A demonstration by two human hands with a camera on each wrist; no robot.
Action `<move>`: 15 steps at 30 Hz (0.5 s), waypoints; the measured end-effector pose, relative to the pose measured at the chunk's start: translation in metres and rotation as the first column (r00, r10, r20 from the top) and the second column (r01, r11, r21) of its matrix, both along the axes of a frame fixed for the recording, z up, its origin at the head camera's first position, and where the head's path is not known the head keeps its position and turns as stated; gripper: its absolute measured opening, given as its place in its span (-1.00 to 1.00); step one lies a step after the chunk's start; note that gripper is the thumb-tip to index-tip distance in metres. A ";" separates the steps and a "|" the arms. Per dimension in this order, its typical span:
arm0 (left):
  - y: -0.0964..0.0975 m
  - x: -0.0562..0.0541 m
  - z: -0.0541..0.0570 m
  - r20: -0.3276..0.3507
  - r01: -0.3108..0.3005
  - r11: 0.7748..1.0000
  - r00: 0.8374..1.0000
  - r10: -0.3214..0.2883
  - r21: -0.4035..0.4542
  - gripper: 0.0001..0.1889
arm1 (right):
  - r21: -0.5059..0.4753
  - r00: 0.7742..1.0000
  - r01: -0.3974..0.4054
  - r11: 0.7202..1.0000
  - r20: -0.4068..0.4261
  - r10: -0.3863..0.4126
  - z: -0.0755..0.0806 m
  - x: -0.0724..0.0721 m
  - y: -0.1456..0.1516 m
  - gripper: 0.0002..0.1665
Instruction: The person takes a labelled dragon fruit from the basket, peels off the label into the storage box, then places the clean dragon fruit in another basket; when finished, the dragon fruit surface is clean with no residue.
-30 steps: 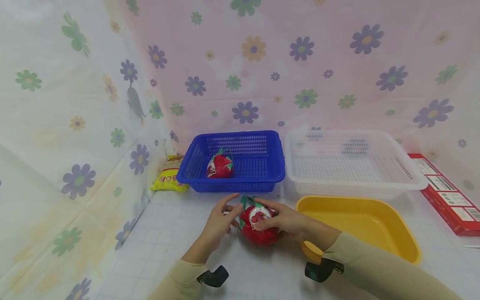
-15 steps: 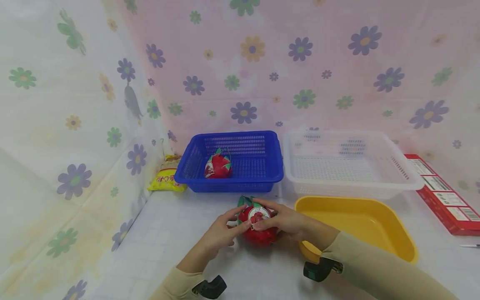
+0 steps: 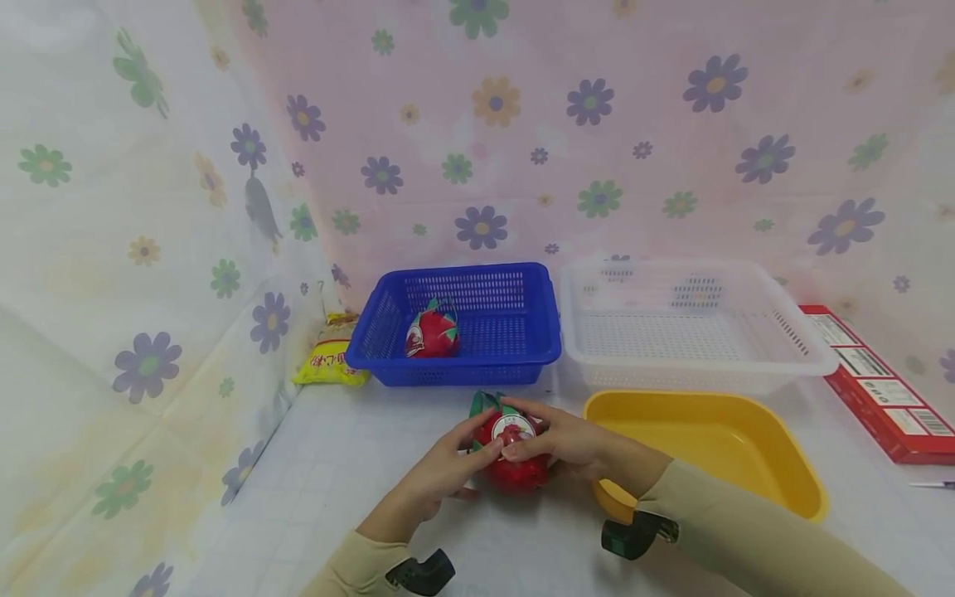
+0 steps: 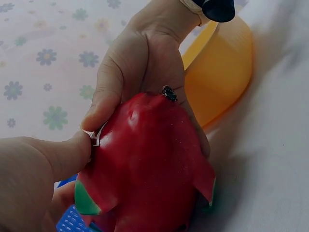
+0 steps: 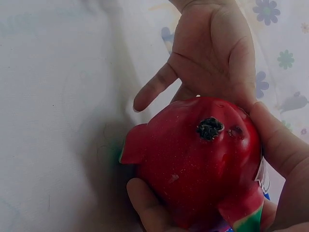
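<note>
A red dragon fruit (image 3: 516, 478) with green-tipped scales is held close over the white table, between both hands. My right hand (image 3: 580, 441) grips its right side, thumb on the round white label (image 3: 513, 426). My left hand (image 3: 440, 470) holds the left side; its thumb meets the right thumb at the label, and one finger stretches away from the fruit in the right wrist view. Both wrist views show the fruit's dark, dry end, and the label's edge (image 5: 263, 176) stands slightly off the skin in the right one. Another dragon fruit (image 3: 435, 334) lies in the blue basket (image 3: 455, 375).
A white basket (image 3: 701, 375) stands right of the blue one. In front of it sits a yellow tub (image 3: 776, 489), close beside the right forearm. A red box (image 3: 888, 398) lies at far right, near a thin pen-like item (image 3: 933, 484). A yellow packet (image 3: 328, 365) is at left.
My left hand has come in from a slightly raised, spread position onto the dragon fruit, its thumb moving right to the label. The right hand keeps its grip.
</note>
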State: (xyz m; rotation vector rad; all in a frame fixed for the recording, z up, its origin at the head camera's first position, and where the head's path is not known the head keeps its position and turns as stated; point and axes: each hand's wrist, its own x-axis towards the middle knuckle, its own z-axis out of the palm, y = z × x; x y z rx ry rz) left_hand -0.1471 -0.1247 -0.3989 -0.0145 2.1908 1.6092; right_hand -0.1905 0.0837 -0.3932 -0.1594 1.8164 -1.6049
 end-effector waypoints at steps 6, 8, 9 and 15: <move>-0.001 -0.001 0.001 0.005 -0.006 1.000 1.000 0.006 0.024 -0.26 | 0.001 1.000 0.020 1.000 0.005 -0.020 -0.001 -0.001 -0.002 -0.12; -0.001 -0.001 0.000 0.004 -0.006 0.999 1.000 0.006 0.032 -0.27 | 0.012 1.000 0.031 0.999 0.003 -0.031 -0.002 0.000 -0.002 -0.12; -0.001 -0.001 0.000 0.005 -0.006 0.999 1.000 0.006 0.037 -0.27 | 0.022 0.999 0.033 0.999 -0.002 -0.033 -0.002 0.000 -0.002 -0.11; 0.001 -0.003 -0.003 -0.006 -0.002 0.998 1.000 0.002 0.056 -0.29 | 0.105 0.996 0.031 0.994 -0.090 -0.022 0.002 0.003 0.001 -0.09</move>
